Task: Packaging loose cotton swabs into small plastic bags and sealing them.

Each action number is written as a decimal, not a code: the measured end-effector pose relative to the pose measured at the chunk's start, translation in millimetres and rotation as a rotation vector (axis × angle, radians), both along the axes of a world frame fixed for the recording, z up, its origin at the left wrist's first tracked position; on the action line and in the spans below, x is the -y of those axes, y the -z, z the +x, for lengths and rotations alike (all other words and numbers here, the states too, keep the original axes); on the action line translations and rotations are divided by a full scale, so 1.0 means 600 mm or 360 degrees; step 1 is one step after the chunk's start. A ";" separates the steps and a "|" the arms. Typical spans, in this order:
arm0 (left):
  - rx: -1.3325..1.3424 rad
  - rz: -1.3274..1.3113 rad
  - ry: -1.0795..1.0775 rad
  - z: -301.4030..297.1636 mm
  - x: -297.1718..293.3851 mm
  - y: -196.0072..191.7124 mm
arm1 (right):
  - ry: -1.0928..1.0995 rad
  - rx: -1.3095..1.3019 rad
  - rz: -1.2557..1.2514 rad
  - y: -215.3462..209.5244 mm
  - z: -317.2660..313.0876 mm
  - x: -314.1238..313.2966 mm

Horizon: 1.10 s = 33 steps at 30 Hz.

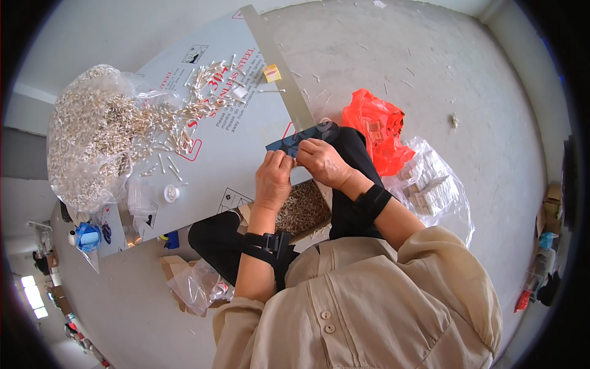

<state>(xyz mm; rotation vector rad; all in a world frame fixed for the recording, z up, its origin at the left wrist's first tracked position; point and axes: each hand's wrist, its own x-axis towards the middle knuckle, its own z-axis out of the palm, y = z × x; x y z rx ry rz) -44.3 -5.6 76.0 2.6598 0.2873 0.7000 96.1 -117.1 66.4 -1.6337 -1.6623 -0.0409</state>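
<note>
My left hand [273, 179] and my right hand [322, 162] meet above my lap, fingers closed in a pinch. Between the fingertips is a small pale thing, too covered to make out. Just beyond the fingers lies a dark blue printed sheet or pouch [284, 145], at the table's edge and my thigh. Below the hands, a cardboard box [244, 214] between my legs holds many small thin pieces that look like cotton swabs [302, 208]. More loose cotton swabs [200, 101] are spread over the table [215, 166], spilling from a large clear bag [92, 141].
A small yellow box [271, 73] and a round white tub [171, 194] stand on the table. On the floor at right are a red plastic bag [375, 129] and a clear bag of white packs [430, 184]. An opened carton [175, 270] lies at lower left.
</note>
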 end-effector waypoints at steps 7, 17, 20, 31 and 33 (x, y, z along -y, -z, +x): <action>-0.0031 -0.0057 -0.0055 0.013 -0.007 0.008 | 0.0130 -0.0546 -0.0216 0.016 0.013 -0.009; 0.0123 -0.0280 -0.0214 0.012 -0.019 0.014 | 0.0184 -0.1753 -0.0303 0.029 0.012 -0.019; 0.0140 -0.0360 -0.0205 0.011 -0.027 0.019 | 0.0231 -0.1719 -0.0449 0.017 0.012 -0.032; -0.0011 -0.1221 -0.0192 -0.003 -0.053 0.024 | 0.0102 -0.0961 -0.0327 0.022 0.020 -0.040; -0.0049 -0.1395 -0.0218 -0.002 -0.049 0.019 | 0.0117 -0.0921 -0.0291 0.026 0.023 -0.036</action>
